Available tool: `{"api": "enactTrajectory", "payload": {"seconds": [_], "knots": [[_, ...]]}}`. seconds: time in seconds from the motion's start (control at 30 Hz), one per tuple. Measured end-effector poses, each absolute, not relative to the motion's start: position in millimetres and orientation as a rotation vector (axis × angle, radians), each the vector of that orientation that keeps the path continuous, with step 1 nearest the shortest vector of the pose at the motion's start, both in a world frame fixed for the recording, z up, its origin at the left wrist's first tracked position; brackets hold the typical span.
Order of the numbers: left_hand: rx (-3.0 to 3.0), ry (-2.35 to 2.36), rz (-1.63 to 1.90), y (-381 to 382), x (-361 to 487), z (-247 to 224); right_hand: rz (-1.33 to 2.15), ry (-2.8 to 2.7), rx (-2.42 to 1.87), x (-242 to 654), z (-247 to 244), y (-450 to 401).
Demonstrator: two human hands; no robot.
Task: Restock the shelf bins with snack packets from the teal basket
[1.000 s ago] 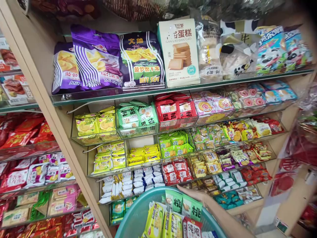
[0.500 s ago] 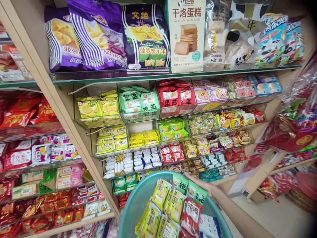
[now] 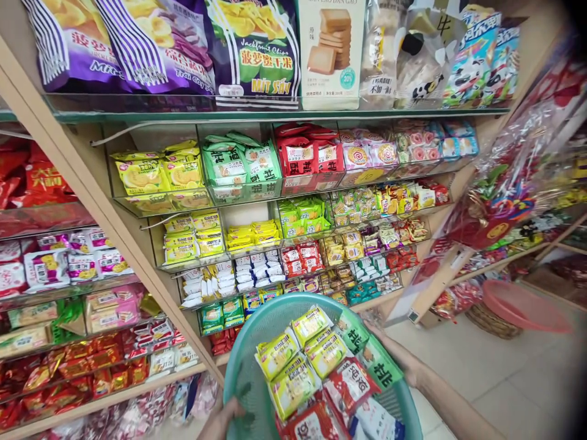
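A round teal plastic basket (image 3: 241, 360) is held between my two hands at the bottom of the view. My left hand (image 3: 230, 412) grips its left rim, with the thumb outside and fingers seen through the wall. On the far right rim is my right hand (image 3: 398, 354), its fingers wrapped over the edge. Inside lie several yellow snack packets (image 3: 293, 385), green packets (image 3: 380, 363), red packets (image 3: 351, 385) and a white-and-blue packet (image 3: 378, 421).
Ahead stands a shelf with clear bins of small snack packets (image 3: 243, 159). Large chip bags (image 3: 257, 61) and a cake box (image 3: 330, 61) stand on the glass shelf (image 3: 284, 115) above. At right are a red plastic basin (image 3: 523, 305) and a tiled floor (image 3: 509, 379).
The view has shifted rightward and down, showing more floor. My left hand has come into view on the basket's left rim. More red packets show inside the basket.
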State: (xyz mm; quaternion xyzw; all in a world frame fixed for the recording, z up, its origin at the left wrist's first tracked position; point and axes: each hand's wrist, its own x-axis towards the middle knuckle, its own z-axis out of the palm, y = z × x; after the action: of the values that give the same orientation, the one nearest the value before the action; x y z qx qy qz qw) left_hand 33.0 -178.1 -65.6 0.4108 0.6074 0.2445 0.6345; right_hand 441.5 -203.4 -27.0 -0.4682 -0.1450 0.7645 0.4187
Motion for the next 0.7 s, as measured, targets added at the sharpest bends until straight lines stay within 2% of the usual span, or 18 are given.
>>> {"api": "enactTrajectory", "payload": {"seconds": [0.23,0.4,0.7], "knots": [[0.885,1.268,0.431,-123.8,40.2,-12.3,1.667,-0.189,-1.051,399.2,-27.5,-262.6],[0.828,1.264,0.316,-97.2,52.8,4.2,1.549,-0.116,-1.082,368.4,-29.1,-296.8],[1.065,1.270,0.225,-42.1,92.9,15.4,1.534,-0.345,-1.268,372.1,-87.7,-349.2]]}}
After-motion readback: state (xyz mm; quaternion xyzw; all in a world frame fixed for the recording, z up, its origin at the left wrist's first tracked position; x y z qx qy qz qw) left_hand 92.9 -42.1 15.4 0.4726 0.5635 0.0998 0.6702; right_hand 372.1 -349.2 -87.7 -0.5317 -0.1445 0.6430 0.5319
